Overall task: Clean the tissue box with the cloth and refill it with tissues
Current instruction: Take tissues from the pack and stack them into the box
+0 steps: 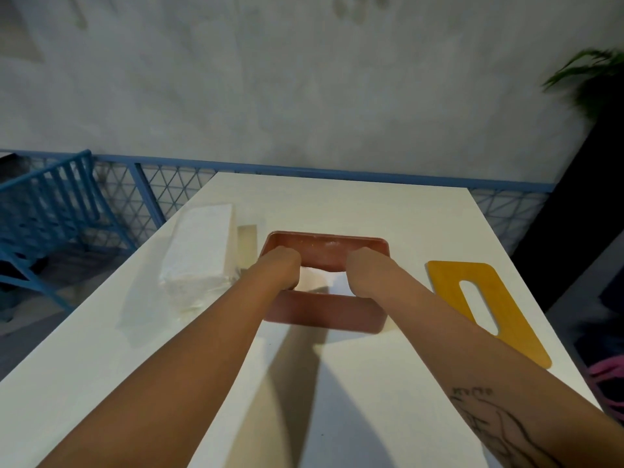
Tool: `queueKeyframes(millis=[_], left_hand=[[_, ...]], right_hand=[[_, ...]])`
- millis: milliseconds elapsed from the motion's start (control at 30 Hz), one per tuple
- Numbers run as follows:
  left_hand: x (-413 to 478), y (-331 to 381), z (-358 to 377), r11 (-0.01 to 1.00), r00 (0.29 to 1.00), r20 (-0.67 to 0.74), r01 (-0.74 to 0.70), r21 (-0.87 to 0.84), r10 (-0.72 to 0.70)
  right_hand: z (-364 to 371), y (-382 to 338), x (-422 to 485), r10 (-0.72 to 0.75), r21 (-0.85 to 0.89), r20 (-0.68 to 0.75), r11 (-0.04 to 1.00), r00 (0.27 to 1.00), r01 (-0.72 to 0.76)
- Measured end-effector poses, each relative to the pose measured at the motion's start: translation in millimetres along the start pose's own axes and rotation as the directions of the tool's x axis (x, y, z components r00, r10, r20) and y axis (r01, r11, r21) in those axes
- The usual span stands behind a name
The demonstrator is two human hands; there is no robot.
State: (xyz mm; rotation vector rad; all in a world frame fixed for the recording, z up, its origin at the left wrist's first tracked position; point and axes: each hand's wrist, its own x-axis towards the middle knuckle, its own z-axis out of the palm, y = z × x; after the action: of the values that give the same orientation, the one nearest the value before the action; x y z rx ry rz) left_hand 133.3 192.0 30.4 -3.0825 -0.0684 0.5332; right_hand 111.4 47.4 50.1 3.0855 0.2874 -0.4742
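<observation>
On the white table (354, 204), the open reddish-brown tissue box (324, 310) sits at center. Both hands, left hand (282, 265) and right hand (363, 268), reach inside, apparently pressing white tissues (320, 282); finger closure cannot be determined. 1 wrapped tissue pack (199, 255) lies left, the yellow slotted lid (486, 309) right.
</observation>
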Motion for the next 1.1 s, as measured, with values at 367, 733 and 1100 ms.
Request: queueKeyframes(millis=[367,733,1100], left_hand=[[-27,-17,-4,0.959,0.887,-0.436,-0.239,-0.154,0.151],[-93,-115,45,0.821,0.601,-0.767,-0.305,-0.482,-0.227],[-79,-188,85,0.852,0.706,-0.669,-0.184,-0.490,-0.233]], right_hand=[[-10,-15,-15,-0.053,-0.069,-0.311,0.997,0.949,0.033],[20,-95,-55,-0.330,0.087,-0.546,0.892,0.770,0.443],[62,-168,-18,-0.460,-0.208,-0.543,0.884,0.702,0.418]])
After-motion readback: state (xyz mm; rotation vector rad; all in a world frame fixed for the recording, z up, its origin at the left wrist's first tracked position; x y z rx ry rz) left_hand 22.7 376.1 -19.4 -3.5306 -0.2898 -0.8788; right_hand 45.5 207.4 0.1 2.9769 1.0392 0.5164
